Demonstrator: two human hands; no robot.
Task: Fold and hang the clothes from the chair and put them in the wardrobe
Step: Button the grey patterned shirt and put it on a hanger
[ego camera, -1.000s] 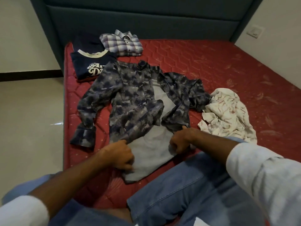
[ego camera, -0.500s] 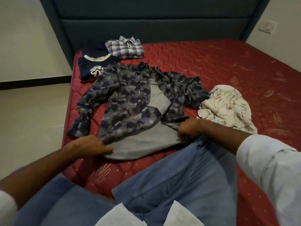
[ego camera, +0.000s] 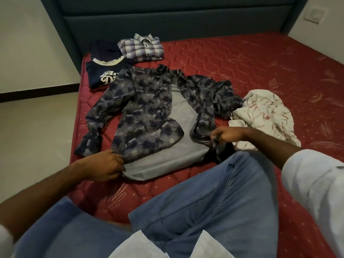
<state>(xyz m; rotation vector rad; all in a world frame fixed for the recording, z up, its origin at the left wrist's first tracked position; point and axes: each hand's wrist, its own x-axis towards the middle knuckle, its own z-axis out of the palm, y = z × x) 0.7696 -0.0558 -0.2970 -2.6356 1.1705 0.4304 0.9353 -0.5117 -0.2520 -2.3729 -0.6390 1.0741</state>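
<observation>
While the blue-grey patterned shirt [ego camera: 147,116] lies open, front up, on the red mattress [ego camera: 242,67], both hands hold its hem. On the near left corner the left hand [ego camera: 104,165] has its grip closed, fingers curled round the cloth. Bunched fabric at the near right corner sits pinched in the closed grip of the right hand [ego camera: 226,134]. One sleeve stretches toward the mattress's left edge. Beyond the collar sit a folded navy t-shirt [ego camera: 104,75] with white lettering and a folded plaid shirt [ego camera: 142,48], side by side. A crumpled white garment [ego camera: 264,116] with red marks lies just right of the shirt, near the right forearm
</observation>
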